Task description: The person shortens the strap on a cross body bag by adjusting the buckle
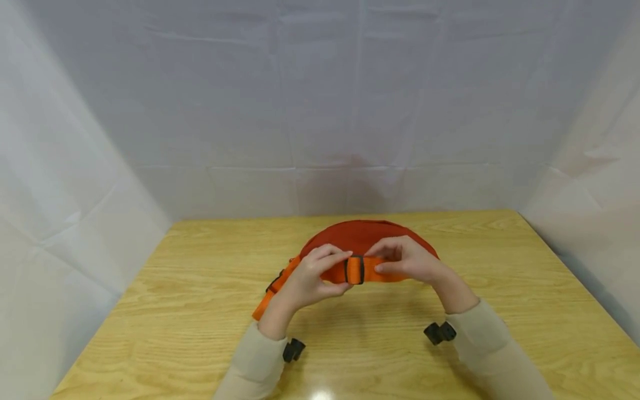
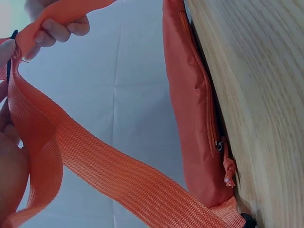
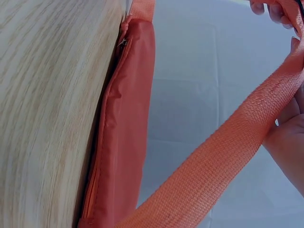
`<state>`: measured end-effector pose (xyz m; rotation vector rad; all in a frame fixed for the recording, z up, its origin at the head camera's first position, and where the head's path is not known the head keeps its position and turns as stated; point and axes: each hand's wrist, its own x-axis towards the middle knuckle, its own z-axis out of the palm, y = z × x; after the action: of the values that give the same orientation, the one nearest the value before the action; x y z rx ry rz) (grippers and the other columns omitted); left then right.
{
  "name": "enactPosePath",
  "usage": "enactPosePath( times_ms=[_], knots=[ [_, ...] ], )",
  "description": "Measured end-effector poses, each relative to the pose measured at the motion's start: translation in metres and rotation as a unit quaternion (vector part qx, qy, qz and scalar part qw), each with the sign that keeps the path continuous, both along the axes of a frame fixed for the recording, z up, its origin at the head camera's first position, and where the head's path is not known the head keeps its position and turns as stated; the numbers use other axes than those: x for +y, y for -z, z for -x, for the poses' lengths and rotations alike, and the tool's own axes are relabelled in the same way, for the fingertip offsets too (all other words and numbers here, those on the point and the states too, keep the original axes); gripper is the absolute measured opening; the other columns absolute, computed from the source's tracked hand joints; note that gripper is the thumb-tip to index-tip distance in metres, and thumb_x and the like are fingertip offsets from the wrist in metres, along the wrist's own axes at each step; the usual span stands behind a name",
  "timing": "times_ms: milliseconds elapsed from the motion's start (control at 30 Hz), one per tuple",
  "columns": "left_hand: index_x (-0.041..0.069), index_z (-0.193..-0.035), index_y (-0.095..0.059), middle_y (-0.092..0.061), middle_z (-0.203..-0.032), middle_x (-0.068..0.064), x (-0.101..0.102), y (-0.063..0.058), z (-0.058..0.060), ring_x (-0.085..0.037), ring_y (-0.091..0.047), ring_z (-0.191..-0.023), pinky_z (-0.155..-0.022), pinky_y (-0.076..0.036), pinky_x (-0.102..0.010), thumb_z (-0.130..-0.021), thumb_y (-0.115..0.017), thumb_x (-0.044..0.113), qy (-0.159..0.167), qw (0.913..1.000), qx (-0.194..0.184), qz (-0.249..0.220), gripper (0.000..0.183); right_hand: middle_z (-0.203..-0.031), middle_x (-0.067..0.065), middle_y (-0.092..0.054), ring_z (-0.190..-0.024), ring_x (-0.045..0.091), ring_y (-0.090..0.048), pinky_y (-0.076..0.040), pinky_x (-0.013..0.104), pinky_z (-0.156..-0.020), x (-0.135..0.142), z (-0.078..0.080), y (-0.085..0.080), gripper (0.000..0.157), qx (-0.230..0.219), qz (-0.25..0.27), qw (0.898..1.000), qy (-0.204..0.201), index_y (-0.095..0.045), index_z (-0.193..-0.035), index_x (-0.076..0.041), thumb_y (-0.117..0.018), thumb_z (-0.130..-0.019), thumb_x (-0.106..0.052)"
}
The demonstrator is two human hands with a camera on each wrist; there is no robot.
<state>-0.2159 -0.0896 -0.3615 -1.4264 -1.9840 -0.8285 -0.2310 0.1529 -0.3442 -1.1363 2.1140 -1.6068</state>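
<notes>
A red waist bag (image 1: pixel 367 233) with a zipper lies on the wooden table, its orange webbing strap (image 2: pixel 123 175) raised above it. In the head view my left hand (image 1: pixel 314 273) holds a black strap slider (image 1: pixel 361 270), thumb under its lower edge and index finger at the top. Just right of the slider, my right hand (image 1: pixel 412 261) pinches the strap between thumb and fingers. A loose loop of strap hangs by the left hand in the left wrist view. From the right wrist, the strap runs from the bag up to the right hand (image 3: pixel 287 128).
A second black buckle (image 1: pixel 275 282) sits on the strap at the bag's left end. The wooden table (image 1: pixel 210 278) has white sheeting (image 1: pixel 325 111) behind it and at both sides. Small black devices (image 1: pixel 294 350) are worn at both wrists.
</notes>
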Motion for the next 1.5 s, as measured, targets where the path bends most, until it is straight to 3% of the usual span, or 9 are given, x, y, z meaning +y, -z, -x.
enactPosePath(
  times_ms=[133, 500, 667, 900, 1133, 1500],
  knots=[
    [-0.004, -0.108, -0.059, -0.054, -0.095, -0.008, 0.0005, -0.0002, -0.0014, -0.018, -0.052, -0.086, -0.077, -0.044, -0.022, -0.068, -0.075, 0.012, -0.004, 1.0, -0.007, 0.004, 0.046, -0.093, 0.008, -0.062, -0.08, 0.016, -0.059, -0.049, 0.031, -0.071, -0.0002, -0.0004, -0.0002, 0.022, 0.006, -0.004, 1.0, 0.023, -0.059, -0.099, 0.01, -0.061, -0.082, -0.004],
    [-0.004, -0.109, -0.058, -0.054, -0.096, -0.009, 0.0013, -0.0001, -0.0018, -0.019, -0.052, -0.087, -0.078, -0.044, -0.024, -0.066, -0.076, 0.009, -0.018, 0.9998, 0.003, 0.011, 0.048, -0.095, 0.018, -0.06, -0.082, 0.019, -0.06, -0.048, 0.033, -0.074, -0.004, -0.0036, -0.006, 0.026, -0.015, -0.023, 0.999, 0.046, -0.06, -0.099, 0.008, -0.064, -0.081, -0.01],
    [-0.006, -0.107, -0.059, -0.055, -0.096, -0.011, 0.0008, -0.0004, -0.0008, -0.02, -0.053, -0.085, -0.077, -0.045, -0.025, -0.066, -0.076, 0.008, -0.018, 0.9998, 0.002, -0.005, 0.047, -0.1, 0.018, -0.058, -0.089, 0.019, -0.058, -0.047, 0.033, -0.077, -0.0017, -0.0019, -0.0035, 0.025, -0.001, -0.02, 1.0, 0.022, -0.058, -0.103, 0.007, -0.062, -0.081, -0.004],
    [-0.005, -0.107, -0.059, -0.054, -0.097, -0.011, 0.0002, -0.0003, 0.0004, -0.02, -0.052, -0.086, -0.077, -0.044, -0.024, -0.077, -0.068, 0.018, -0.012, 0.9999, 0.001, -0.006, 0.039, -0.102, 0.02, -0.057, -0.09, 0.019, -0.057, -0.048, 0.034, -0.076, -0.0003, 0.0002, -0.0013, 0.025, -0.002, -0.008, 1.0, 0.002, -0.056, -0.105, 0.008, -0.059, -0.083, -0.001],
    [-0.005, -0.107, -0.059, -0.054, -0.096, -0.01, 0.001, -0.0014, -0.0004, -0.02, -0.052, -0.087, -0.078, -0.044, -0.024, -0.065, -0.076, 0.005, -0.011, 0.9999, 0.001, -0.002, 0.047, -0.099, 0.017, -0.059, -0.09, 0.018, -0.058, -0.046, 0.033, -0.079, -0.0013, 0.0003, -0.0004, 0.024, 0.002, -0.014, 0.999, 0.032, -0.059, -0.102, 0.006, -0.062, -0.082, -0.006],
    [-0.005, -0.108, -0.058, -0.054, -0.096, -0.009, 0.0026, -0.001, 0.0009, -0.02, -0.051, -0.086, -0.078, -0.043, -0.028, -0.064, -0.075, 0.004, -0.015, 0.9998, 0.015, 0.006, 0.048, -0.094, 0.018, -0.06, -0.081, 0.022, -0.06, -0.049, 0.034, -0.072, -0.0064, -0.004, -0.0033, 0.024, -0.029, -0.019, 0.997, 0.063, -0.06, -0.098, 0.006, -0.065, -0.08, -0.008]
  ],
)
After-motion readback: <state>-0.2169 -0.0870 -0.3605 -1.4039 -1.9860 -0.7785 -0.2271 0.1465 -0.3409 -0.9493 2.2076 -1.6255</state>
